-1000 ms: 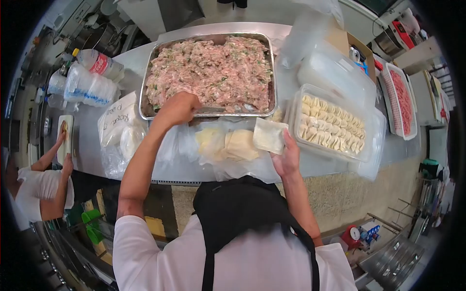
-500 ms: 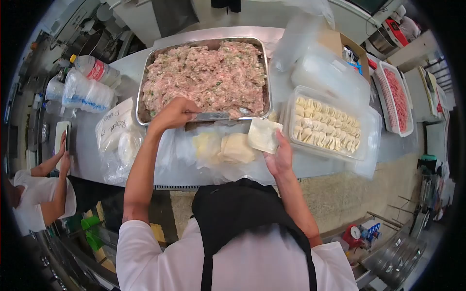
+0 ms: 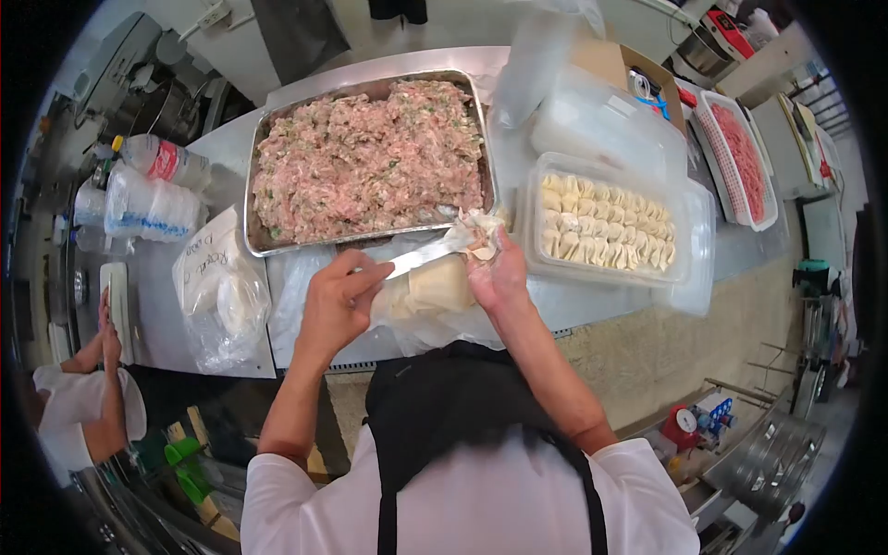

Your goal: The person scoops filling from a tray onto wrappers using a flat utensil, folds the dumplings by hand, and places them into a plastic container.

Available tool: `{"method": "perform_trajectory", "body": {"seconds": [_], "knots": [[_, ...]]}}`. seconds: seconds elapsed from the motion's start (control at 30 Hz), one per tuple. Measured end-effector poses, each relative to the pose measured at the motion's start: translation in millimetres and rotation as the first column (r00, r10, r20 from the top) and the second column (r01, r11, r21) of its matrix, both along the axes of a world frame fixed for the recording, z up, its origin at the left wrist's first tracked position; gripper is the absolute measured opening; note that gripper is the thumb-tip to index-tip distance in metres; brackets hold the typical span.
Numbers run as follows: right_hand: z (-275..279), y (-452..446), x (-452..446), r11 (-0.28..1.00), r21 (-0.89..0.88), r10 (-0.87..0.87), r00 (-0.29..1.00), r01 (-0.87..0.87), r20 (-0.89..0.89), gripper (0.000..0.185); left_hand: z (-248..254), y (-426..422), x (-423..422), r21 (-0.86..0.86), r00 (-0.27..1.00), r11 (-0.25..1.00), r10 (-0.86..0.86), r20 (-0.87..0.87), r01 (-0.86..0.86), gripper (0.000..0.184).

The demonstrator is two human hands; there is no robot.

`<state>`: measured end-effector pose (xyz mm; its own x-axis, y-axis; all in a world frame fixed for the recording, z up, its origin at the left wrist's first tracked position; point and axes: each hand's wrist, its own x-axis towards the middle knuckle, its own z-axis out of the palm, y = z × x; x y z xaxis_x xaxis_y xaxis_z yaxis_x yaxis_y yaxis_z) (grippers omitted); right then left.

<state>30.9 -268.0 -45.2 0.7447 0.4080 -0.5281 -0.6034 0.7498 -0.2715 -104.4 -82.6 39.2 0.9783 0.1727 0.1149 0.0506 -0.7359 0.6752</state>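
Observation:
My left hand [image 3: 337,301] is closed around a flat metal spatula [image 3: 421,255]. The blade reaches right, its tip against the dumpling wrapper [image 3: 480,235] in my right hand [image 3: 500,280]. That wrapper is gathered up around some meat filling, and my fingers are curled about it. Just below the blade, a stack of wrappers [image 3: 440,287] lies on plastic. Behind my hands stands a large metal tray [image 3: 248,190], heaped with minced meat filling [image 3: 365,162]. Folded dumplings [image 3: 606,222] sit in rows inside a clear plastic container [image 3: 680,277] on the right.
Left of the tray are a plastic bag with writing [image 3: 217,277] and bottles [image 3: 165,159]. A white basket of minced meat [image 3: 737,153] and a cardboard box [image 3: 601,63] stand at the back right. A co-worker's hands [image 3: 108,338] are at far left.
My left hand has drawn the spatula away from the tray and down to the wrapper. The wrapper, flat before, is now bunched around filling in my right hand.

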Motion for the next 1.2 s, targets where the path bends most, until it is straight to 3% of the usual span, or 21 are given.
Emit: {"method": "perform_trajectory", "body": {"seconds": [0.07, 0.1, 0.2, 0.27, 0.33, 0.47, 0.53, 0.67, 0.73, 0.77, 0.8, 0.87, 0.9, 0.93, 1.0, 1.07, 1.13, 1.2], "knots": [[24, 7, -3, 0.995, -0.102, -0.026, 0.999, 0.023, -0.026, 0.047, -6, -7, 7, -0.032, 0.986, 0.994, -0.104, 0.128, 0.109, 0.039], [23, 7, -3, 0.995, -0.096, -0.001, 1.000, -0.001, -0.022, 0.047, -18, -5, 9, 0.086, 0.989, 0.988, -0.135, 0.057, 0.129, 0.044], [22, -1, 2, 0.999, -0.040, 0.001, 0.997, 0.002, 0.078, 0.048, -7, 22, 10, 0.135, 0.995, 0.986, -0.096, -0.033, 0.100, 0.048], [26, -12, 2, 0.986, -0.148, -0.063, 0.991, 0.080, 0.119, 0.048, 3, 44, 19, 0.234, 0.999, 0.971, -0.046, 0.020, 0.040, 0.047], [18, -15, 2, 0.986, -0.154, -0.048, 0.990, 0.069, 0.130, 0.047, 21, 58, 36, 0.486, 0.958, 0.873, 0.122, -0.260, 0.020, 0.036], [10, -9, 1, 0.992, -0.127, -0.007, 0.995, 0.020, 0.103, 0.044, -20, 67, 66, 0.562, 0.931, 0.827, 0.201, -0.306, 0.007, 0.029], [4, -12, 0, 0.992, -0.124, -0.007, 0.993, 0.022, 0.120, 0.043, -27, 62, 72, 0.506, 0.966, 0.847, -0.028, -0.257, 0.159, 0.013], [-2, -22, 1, 0.990, -0.126, -0.046, 0.993, 0.059, 0.107, 0.046, -16, 70, 72, 0.412, 0.970, 0.896, -0.074, -0.234, 0.167, 0.013], [0, -21, 0, 0.988, -0.132, -0.066, 0.994, 0.076, 0.082, 0.046, -8, 88, 74, 0.119, 0.950, 0.951, -0.263, -0.170, 0.284, 0.018], [2, -19, 0, 0.992, -0.117, -0.036, 0.995, 0.047, 0.091, 0.046, -14, 93, 67, 0.001, 0.963, 0.969, -0.246, -0.110, 0.248, 0.027], [3, -18, -2, 0.994, -0.104, -0.009, 0.995, 0.019, 0.097, 0.047, -6, 84, 63, -0.002, 0.957, 0.963, -0.267, -0.112, 0.268, 0.027], [3, -14, -1, 0.997, -0.079, -0.009, 0.993, 0.019, 0.118, 0.047, 18, 65, 52, -0.282, 0.938, 0.959, -0.081, -0.338, -0.019, 0.033], [7, -11, -1, 1.000, -0.010, 0.023, 0.997, -0.023, 0.071, 0.046, 10, 61, 45, -0.365, 0.957, 0.931, -0.095, -0.274, -0.012, 0.034], [10, -7, -1, 0.996, 0.064, 0.065, 0.997, -0.066, 0.030, 0.044, -1, 53, 42, -0.364, 0.956, 0.931, -0.103, -0.274, -0.004, 0.034], [10, -2, -2, 0.993, 0.084, 0.079, 0.995, -0.084, 0.062, 0.045, -28, 30, 38, -0.114, 0.979, 0.981, -0.136, 0.152, 0.154, 0.034], [2, 3, 2, 0.993, 0.112, 0.041, 0.999, -0.045, 0.035, 0.045, -39, 20, 22, -0.065, 0.993, 0.993, -0.092, 0.070, 0.096, 0.035], [-13, 2, 3, 0.998, 0.060, -0.012, 1.000, 0.011, 0.023, 0.045, -19, 16, 12, 0.082, 0.993, 0.993, -0.078, -0.091, 0.085, 0.041], [-13, -2, 2, 0.998, -0.007, -0.056, 0.998, 0.056, 0.006, 0.045, -1, 8, 6, 0.042, 0.997, 0.998, -0.034, -0.070, 0.037, 0.040]]}}
